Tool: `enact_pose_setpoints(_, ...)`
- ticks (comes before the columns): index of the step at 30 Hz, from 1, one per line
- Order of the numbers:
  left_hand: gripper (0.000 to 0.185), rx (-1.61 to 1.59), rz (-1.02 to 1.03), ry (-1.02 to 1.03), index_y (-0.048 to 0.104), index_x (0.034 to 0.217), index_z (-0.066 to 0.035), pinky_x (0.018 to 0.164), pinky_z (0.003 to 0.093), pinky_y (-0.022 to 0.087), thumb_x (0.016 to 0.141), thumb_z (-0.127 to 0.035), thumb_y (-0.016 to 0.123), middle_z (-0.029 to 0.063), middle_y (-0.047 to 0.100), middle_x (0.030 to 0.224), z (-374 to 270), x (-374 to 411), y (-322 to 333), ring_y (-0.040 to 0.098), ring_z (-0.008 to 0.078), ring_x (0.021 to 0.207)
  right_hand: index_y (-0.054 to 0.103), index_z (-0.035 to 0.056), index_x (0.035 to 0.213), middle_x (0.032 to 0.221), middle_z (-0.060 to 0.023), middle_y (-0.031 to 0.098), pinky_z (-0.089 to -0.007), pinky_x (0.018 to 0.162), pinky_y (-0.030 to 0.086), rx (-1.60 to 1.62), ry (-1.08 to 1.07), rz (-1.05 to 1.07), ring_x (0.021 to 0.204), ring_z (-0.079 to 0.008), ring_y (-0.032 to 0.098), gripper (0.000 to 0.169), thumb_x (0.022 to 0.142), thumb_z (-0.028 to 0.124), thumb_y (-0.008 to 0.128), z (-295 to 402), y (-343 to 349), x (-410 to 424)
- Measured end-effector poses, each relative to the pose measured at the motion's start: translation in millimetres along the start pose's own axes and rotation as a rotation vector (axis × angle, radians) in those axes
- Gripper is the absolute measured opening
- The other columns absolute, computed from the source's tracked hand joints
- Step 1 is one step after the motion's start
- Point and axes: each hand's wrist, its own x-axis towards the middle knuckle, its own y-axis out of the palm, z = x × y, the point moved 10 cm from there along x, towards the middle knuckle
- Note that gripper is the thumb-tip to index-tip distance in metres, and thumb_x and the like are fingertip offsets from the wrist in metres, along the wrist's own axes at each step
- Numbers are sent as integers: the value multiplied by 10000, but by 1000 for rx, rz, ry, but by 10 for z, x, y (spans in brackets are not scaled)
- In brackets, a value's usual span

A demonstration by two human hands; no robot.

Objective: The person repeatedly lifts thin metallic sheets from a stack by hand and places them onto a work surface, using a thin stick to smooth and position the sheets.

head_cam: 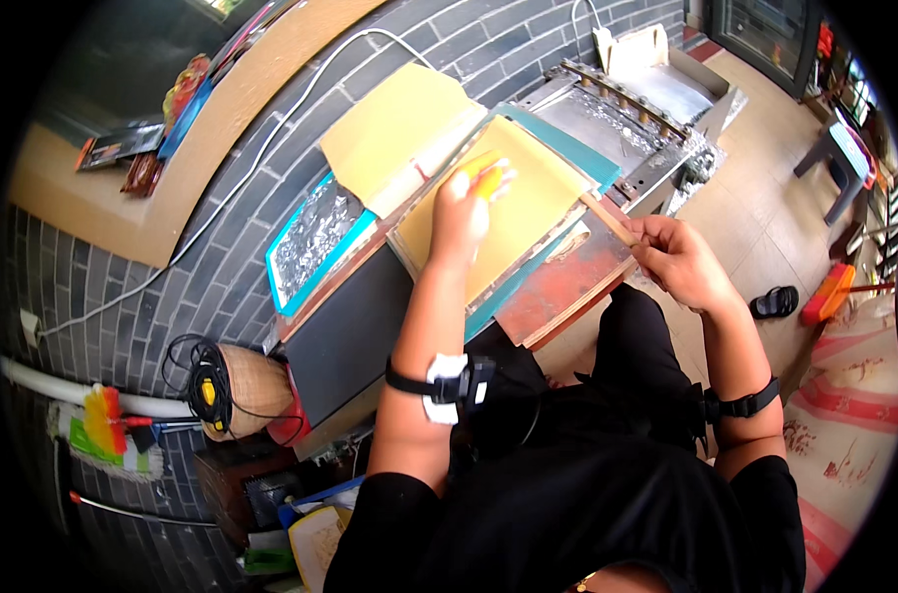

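My left hand (460, 211) is over a yellow sheet (523, 215) on a flat, worn-edged board. Bright orange-yellow pieces (487, 181) show at its fingers; blur hides whether they are finger covers or something held. Between the thumb and fingers of my right hand (671, 256) is a thin, flat wooden stick (608, 219). The stick's far end meets the right corner of the yellow sheet. Under the board, teal corrugated sheets (486, 319) stick out on two sides. A second yellow sheet (400, 133) with a pale folded edge leans up behind, towards the wall.
A blue-rimmed tray (284, 302) of silvery scraps sits to the left. Beyond the reddish worktop (545, 278) stands a metal machine (589, 111) strewn with shiny bits. A white cable (271, 133) runs along the brick wall. A plastic stool (838, 159) and a sandal (775, 302) are at right.
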Motion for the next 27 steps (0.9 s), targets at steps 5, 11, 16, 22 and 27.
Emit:
enact_pose_setpoints(5,334,-290,-117,-339,491,1142,20,785,395,542,927,-230,542,180,599,1043,358,212,-62,634,274,939,601,-34,1056,608,27,472,-229,463,338,-233,-197,19,542,-39,429,215,861,20,528,123,100,-176)
enact_pose_setpoints(11,242,-259,-261,-293,561,1078,8,735,326,511,854,-78,596,94,621,952,529,111,-524,622,192,845,609,-8,1111,607,-28,490,-282,515,385,-264,-82,190,553,-90,432,342,772,-33,568,160,164,-532)
enact_pose_setpoints(16,190,-437,-258,-297,568,1040,0,752,330,504,852,-30,570,83,622,922,576,26,-684,618,198,829,607,-15,1133,645,0,514,-232,544,382,-204,-80,327,596,-63,447,368,773,-76,554,193,-99,-616)
enact_pose_setpoints(22,219,-529,-177,-271,534,1082,-30,849,374,485,866,-59,555,98,617,1009,504,-114,-1041,604,231,951,583,-45,1141,704,35,504,-210,549,389,-32,40,173,609,-46,460,324,824,-63,519,128,-241,-481)
enact_pose_setpoints(27,297,-547,-169,-200,523,1164,-33,903,387,471,869,-64,535,97,618,1089,185,-357,-1326,593,241,1018,584,-44,1136,694,34,520,-201,536,382,-19,75,131,598,-34,454,300,845,-52,510,29,-204,-327)
